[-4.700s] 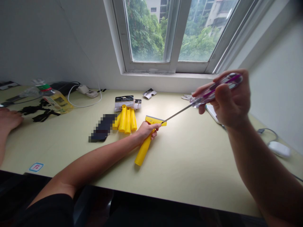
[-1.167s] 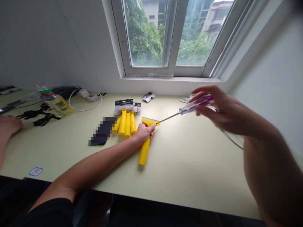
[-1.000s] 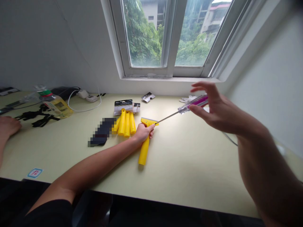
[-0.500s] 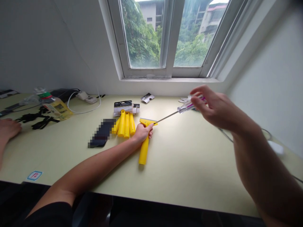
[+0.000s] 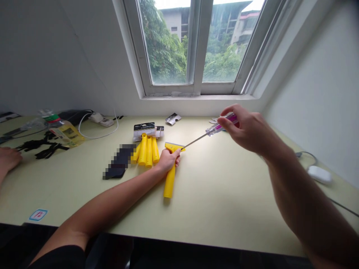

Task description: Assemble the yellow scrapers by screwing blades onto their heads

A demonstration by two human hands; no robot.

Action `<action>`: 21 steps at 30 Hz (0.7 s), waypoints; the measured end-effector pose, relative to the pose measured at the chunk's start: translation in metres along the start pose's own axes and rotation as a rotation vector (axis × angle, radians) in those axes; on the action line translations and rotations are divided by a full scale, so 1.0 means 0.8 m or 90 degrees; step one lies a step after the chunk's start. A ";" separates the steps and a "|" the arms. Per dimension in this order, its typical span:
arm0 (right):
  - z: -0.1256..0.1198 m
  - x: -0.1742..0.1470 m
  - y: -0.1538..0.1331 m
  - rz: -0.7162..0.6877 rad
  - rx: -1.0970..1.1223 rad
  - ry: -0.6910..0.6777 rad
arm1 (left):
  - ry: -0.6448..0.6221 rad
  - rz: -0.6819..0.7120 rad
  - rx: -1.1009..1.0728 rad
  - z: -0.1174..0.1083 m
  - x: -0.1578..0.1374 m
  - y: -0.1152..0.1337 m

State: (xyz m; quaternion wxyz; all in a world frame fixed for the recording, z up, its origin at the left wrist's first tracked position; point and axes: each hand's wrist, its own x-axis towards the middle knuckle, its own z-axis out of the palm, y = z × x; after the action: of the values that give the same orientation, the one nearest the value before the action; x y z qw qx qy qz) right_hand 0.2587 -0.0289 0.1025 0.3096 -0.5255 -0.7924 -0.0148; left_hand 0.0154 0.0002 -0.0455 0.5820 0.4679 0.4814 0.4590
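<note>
My left hand (image 5: 167, 160) is closed around the neck of a yellow scraper (image 5: 169, 183), whose wide head and metal edge point away from me. In my right hand (image 5: 242, 125) is a screwdriver (image 5: 214, 129) with a clear and purple handle, pinched between thumb and fingers. Its long shaft slants down to the left, and the tip meets the right side of the scraper head, near my left thumb. The exact contact at the tip is too small to make out. Left of the scraper lie several yellow handles (image 5: 149, 151).
Black-and-white packaging cards (image 5: 144, 130) lie behind the handles, beside a pixelated dark object (image 5: 119, 162). A bottle of yellow liquid (image 5: 66, 131), black strips (image 5: 50, 148) and a white cable (image 5: 98, 137) are at left. Another person's hand (image 5: 9, 160) rests at the left edge. A white device (image 5: 319, 174) sits right.
My right hand has shifted slightly left and its fingers have closed more around the screwdriver handle. My left hand still holds the scraper in place. The whole view has moved a little.
</note>
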 end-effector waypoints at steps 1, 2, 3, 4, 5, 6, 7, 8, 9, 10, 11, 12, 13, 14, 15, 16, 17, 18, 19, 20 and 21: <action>-0.001 0.000 0.000 -0.011 0.020 -0.022 | 0.006 0.002 0.000 0.000 0.000 0.000; -0.002 0.000 0.001 -0.032 0.052 -0.057 | 0.010 0.005 -0.002 0.000 0.000 0.001; -0.002 0.000 0.002 -0.046 0.076 -0.082 | 0.011 0.006 -0.005 0.000 0.000 0.000; -0.003 0.000 0.003 -0.043 0.079 -0.081 | 0.006 0.005 -0.005 0.000 0.000 0.000; -0.003 0.001 0.004 -0.025 0.065 -0.062 | 0.002 0.003 -0.005 0.000 0.000 0.000; -0.002 0.001 0.006 -0.004 0.045 -0.035 | 0.002 0.003 -0.004 0.001 0.000 0.000; -0.001 0.001 0.007 0.007 0.034 -0.021 | 0.007 0.003 -0.005 0.001 0.001 -0.001; 0.000 0.002 0.008 0.002 0.042 -0.028 | 0.015 0.002 -0.007 0.000 0.001 -0.001; 0.001 0.002 0.009 -0.017 0.065 -0.050 | 0.023 0.002 -0.010 0.000 0.001 -0.001; 0.002 0.002 0.009 -0.036 0.089 -0.077 | 0.029 0.003 -0.012 0.000 0.002 -0.001; 0.002 0.002 0.009 -0.041 0.099 -0.089 | 0.029 0.003 -0.014 0.000 0.002 -0.001; 0.003 0.001 0.008 -0.029 0.090 -0.080 | 0.025 0.005 -0.016 0.000 0.002 -0.001; 0.003 0.001 0.008 -0.007 0.070 -0.058 | 0.023 0.007 -0.020 0.000 0.002 -0.002; 0.003 0.001 0.008 0.010 0.051 -0.042 | 0.025 0.008 -0.026 0.000 0.002 -0.002; 0.002 0.000 0.008 0.011 0.046 -0.046 | 0.031 0.008 -0.034 0.000 0.003 -0.002; 0.002 0.000 0.008 -0.005 0.062 -0.068 | 0.039 0.007 -0.044 0.000 0.003 -0.003; 0.002 -0.001 0.008 -0.030 0.091 -0.100 | 0.046 0.006 -0.052 0.000 0.003 -0.003; 0.002 -0.001 0.008 -0.049 0.115 -0.124 | 0.048 0.003 -0.057 0.000 0.003 -0.003; 0.003 -0.001 0.009 -0.047 0.121 -0.122 | 0.043 0.002 -0.058 0.000 0.003 -0.003; 0.003 0.000 0.009 -0.027 0.107 -0.095 | 0.035 0.001 -0.056 0.000 0.003 -0.004; 0.004 0.000 0.010 0.002 0.083 -0.060 | 0.031 0.000 -0.054 -0.001 0.004 -0.003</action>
State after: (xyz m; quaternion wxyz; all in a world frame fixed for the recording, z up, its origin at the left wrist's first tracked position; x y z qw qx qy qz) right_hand 0.2638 -0.0239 0.0974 0.3058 -0.5052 -0.8046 0.0621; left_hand 0.0155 0.0027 -0.0487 0.5894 0.4315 0.4756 0.4901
